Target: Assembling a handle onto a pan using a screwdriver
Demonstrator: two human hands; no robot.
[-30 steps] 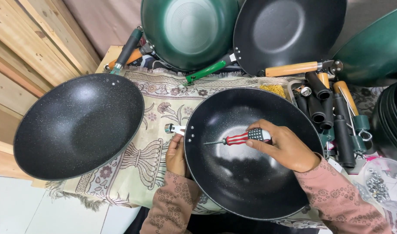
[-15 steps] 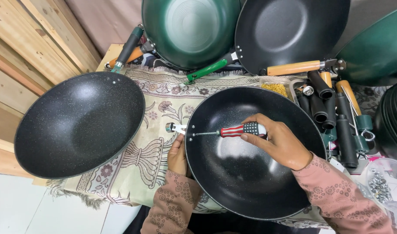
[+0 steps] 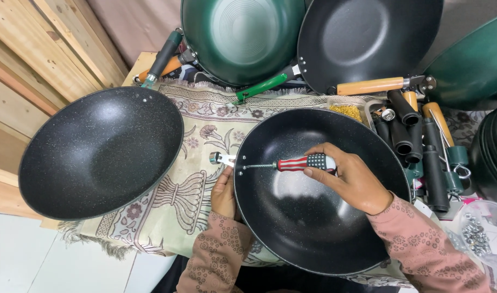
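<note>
Since the earlier frame, right hand (image 3: 357, 182), its grip clamped on the screwdriver (image 3: 292, 163), has pushed the tip to the black wok's (image 3: 313, 228) left wall, while left hand (image 3: 224, 192) clasps the rim outside.

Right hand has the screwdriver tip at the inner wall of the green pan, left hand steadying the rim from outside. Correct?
Not quite: the pan under the screwdriver is black and speckled, not green; the green ones sit at the back. The head view shows it. The rest holds: right hand drives the tip at the inner wall, left hand steadies the rim from outside.
</note>
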